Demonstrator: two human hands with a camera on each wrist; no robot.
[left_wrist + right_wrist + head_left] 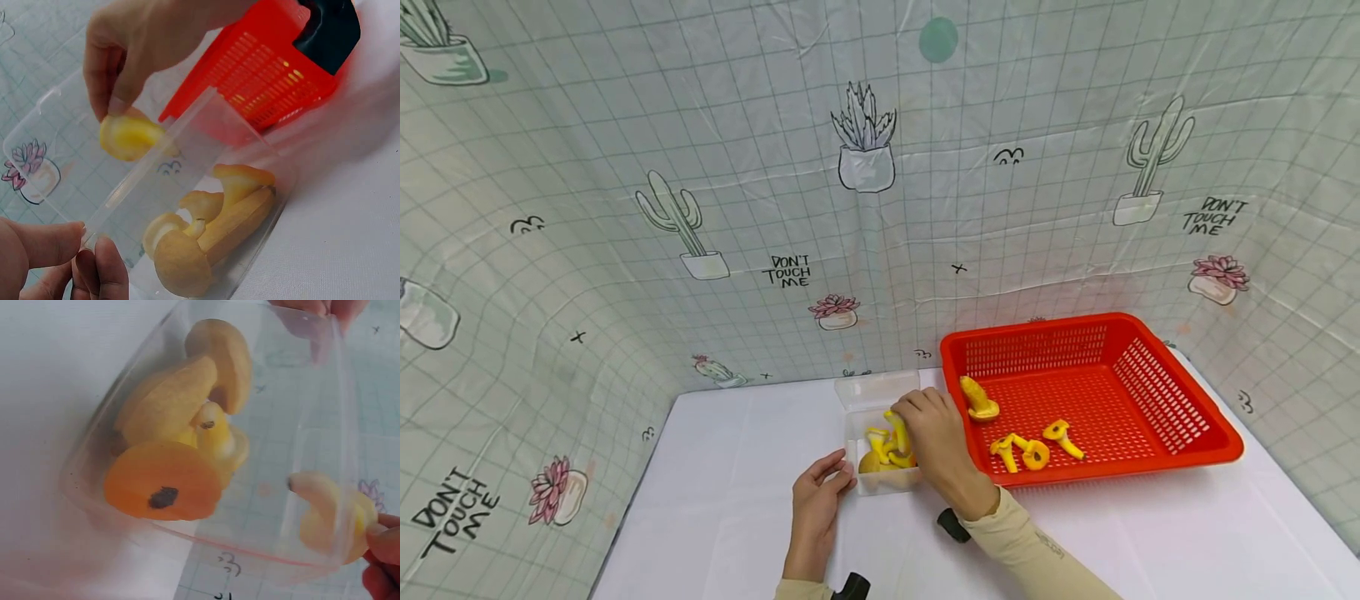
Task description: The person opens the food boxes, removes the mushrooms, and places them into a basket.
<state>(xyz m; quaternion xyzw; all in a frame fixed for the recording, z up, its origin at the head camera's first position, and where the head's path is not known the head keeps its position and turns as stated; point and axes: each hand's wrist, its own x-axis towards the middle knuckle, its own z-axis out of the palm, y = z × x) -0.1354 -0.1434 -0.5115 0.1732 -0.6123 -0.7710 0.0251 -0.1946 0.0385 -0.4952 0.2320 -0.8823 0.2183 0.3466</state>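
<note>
The right hand pinches a yellow mushroom in its fingertips, just over the open clear box. More mushrooms lie inside the box. The left hand pinches the box's near corner on the white worktop. The red basket sits beside the box.

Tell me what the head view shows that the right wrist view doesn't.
Only the head view shows the red perforated plastic basket holding four loose yellow mushrooms, plus the left hand steadying the box. Only the right wrist view shows a dark spot on an orange mushroom cap. Both show the clear plastic box of mushrooms and the right hand pinching one yellow mushroom.
</note>
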